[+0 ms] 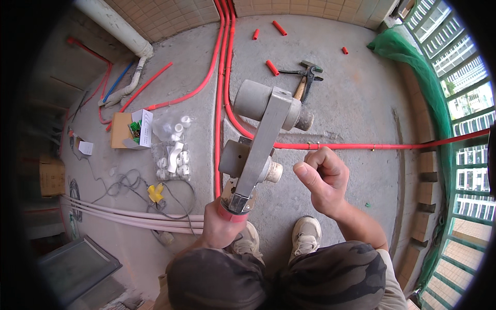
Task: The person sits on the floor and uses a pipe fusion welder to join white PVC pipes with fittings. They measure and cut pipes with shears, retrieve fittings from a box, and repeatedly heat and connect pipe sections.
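My left hand (219,227) is wrapped round the red handle of a pipe fusion welding tool (263,139), held up in front of my knees. Its flat grey metal plate points up and to the right. Two pairs of round heating sockets stick out from its sides, a larger pair near the tip and a smaller one below. To the right of the tool hovers my right hand (328,181), apart from it. Its fingers are curled in and its thumb points left. Nothing shows in it.
Red pipes (227,77) cross the concrete floor. Beyond the tool lie pliers (308,77), a hammer (299,89) and short red pipe pieces (279,28). At left are an open box (121,130), bagged white fittings (173,160), a yellow plug (155,193) with grey cable, and pale pipes (139,219).
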A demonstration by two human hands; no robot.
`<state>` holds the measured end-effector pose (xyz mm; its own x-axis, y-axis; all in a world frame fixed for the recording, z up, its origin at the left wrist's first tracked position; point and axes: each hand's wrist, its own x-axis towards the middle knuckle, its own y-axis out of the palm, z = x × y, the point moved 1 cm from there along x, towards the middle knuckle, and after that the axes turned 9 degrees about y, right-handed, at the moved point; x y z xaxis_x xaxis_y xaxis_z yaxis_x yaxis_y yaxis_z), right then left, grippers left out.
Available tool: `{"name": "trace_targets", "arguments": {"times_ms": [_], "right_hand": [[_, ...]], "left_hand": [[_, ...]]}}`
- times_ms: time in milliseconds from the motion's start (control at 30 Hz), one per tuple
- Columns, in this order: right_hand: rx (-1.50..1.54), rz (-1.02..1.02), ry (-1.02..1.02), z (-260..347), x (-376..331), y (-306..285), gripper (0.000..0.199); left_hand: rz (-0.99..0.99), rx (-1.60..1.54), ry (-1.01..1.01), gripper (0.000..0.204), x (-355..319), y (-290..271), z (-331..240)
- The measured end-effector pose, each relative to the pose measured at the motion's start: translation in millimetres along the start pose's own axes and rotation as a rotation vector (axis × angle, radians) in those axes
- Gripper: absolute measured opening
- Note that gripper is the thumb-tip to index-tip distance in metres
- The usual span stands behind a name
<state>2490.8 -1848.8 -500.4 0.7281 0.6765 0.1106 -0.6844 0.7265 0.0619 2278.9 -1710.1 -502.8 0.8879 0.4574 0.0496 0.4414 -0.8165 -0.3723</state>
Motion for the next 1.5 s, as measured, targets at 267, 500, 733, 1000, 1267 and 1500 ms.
{"name": "trace_targets", "arguments": {"times_ms": [267, 500, 733, 1000, 1267, 1500], "right_hand": [[-0.06, 0.006, 0.226, -29, -22, -9, 0.036], [-0.099, 0.122, 0.461, -54, -48, -11, 0.024], [-0.199, 0.102, 0.507, -74, -75, -17, 0.014], [-0.484, 0.198, 0.34, -75, -85, -23, 0.013], [-0.287, 0.558, 0.776, -93, -98, 0, 0.021], [-0.795, 0.878, 0.676, -126, -151, -22, 0.02]], "left_hand": [[-0.215, 0.08, 0.031, 0.03, 5, -1, 2], [-0.466, 0.732, 0.384, 0.025, 9, -22, -7], [-0.431, 0.824, 0.424, 0.027, 8, -22, -11], [-0.504, 0.819, 0.442, 0.03, 9, -20, -20], [0.168, -0.456, -0.382, 0.011, -11, 59, 51], [-0.033, -0.379, -0.47, 0.014, -85, 151, 141]]}}
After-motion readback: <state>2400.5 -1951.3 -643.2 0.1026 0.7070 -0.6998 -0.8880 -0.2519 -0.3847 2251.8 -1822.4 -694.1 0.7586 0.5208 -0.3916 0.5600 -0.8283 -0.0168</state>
